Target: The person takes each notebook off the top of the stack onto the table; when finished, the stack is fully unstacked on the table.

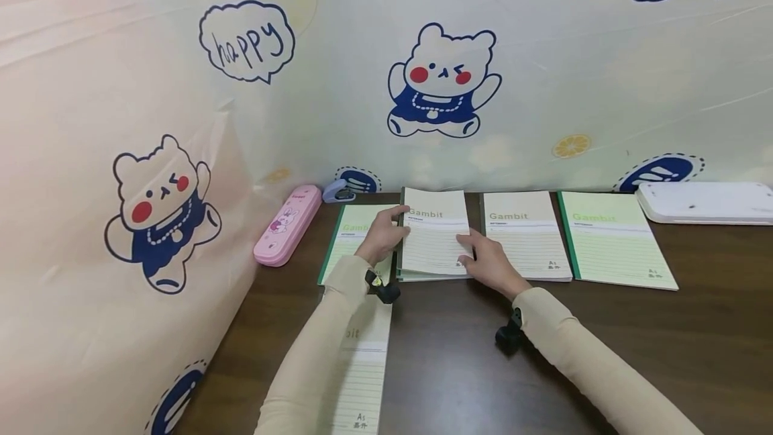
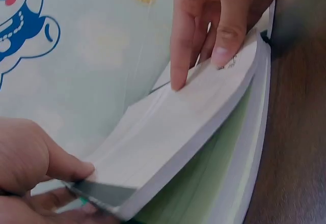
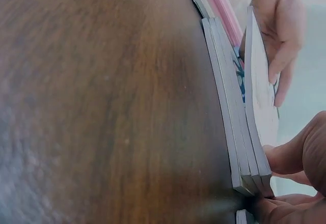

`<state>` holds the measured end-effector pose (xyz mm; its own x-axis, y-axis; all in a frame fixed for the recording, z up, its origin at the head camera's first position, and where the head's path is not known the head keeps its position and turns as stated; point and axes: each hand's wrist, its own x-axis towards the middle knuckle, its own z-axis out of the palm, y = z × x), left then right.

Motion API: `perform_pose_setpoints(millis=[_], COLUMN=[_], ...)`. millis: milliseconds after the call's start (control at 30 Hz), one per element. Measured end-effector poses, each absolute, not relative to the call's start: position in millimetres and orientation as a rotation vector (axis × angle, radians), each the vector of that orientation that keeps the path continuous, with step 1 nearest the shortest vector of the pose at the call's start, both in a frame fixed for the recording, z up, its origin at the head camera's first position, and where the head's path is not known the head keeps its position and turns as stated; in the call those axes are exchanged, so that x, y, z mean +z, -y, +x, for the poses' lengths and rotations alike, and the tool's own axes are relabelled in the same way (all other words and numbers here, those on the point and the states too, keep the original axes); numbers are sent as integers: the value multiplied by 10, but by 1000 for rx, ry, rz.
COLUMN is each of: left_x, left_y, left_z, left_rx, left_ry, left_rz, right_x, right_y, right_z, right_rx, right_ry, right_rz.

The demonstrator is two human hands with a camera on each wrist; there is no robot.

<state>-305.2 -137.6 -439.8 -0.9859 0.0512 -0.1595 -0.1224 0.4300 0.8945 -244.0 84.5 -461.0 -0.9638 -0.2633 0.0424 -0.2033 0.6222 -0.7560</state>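
A white-covered Gambit notebook (image 1: 435, 240) lies tilted on top of a small stack, its spine side raised. My left hand (image 1: 383, 233) pinches the dark spine between thumb and fingers, plain in the left wrist view. At the opposite edge, my right hand (image 1: 492, 262) grips the notebook, thumb on the cover and fingers at the side. Under the lifted side shows a green notebook cover (image 2: 204, 168). The right wrist view gives the page edges of the stack (image 3: 229, 112), several notebooks thick.
Left of the stack lies a green notebook (image 1: 347, 230), partly behind the left hand. To the right are a white notebook (image 1: 525, 240) and a green one (image 1: 616, 240). Another notebook (image 1: 365, 374) lies near the left forearm. A pink case (image 1: 288, 225), blue stapler (image 1: 338, 192) and white case (image 1: 706, 203) stand at the back.
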Motion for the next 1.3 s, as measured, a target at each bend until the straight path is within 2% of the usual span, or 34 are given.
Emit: perform_pose_setpoints(millis=[133,267,400,533,667,767,1033,1200,1300], left_x=[-4394,-4264,-4162,-4190,-4300,-4388,-4451,-4417,-4372], left_y=[1457,1550,1631,1599,1519,1472,1343,1299,1314], left_z=[-2997,-2724,-2106,-1405,-986,-883,-856,-863,-982], left_rx=[1623,1651,1679,1697,1665,1510,723,615,632], left_ry=[-2496,-2542,-2542,-2425,-2325,-2474,-3001,-3017,-3022], left_rz=[-61,-77,-78,-56,53,185,429,471,456], right_x=[-4604,-4516,-4381,-4317,-4311,-4320,-4412,-4448,-4447], right_y=[-902,-998,-1082,-1136,-1135,-1118,-1069,-1048,-1050], right_z=[-2473,-2561,-2667,-2726,-2737,-2728,-2651,-2613,-2619], right_rx=[-1295,-1429,-1577,-1593,-1571,-1551,-1492,-1468,-1431], right_ry=[-2727,-2495,-2188,-2128,-2178,-2206,-2240,-2260,-2311], right_rz=[-424,-376,-322,-335,-314,-295,-277,-295,-303])
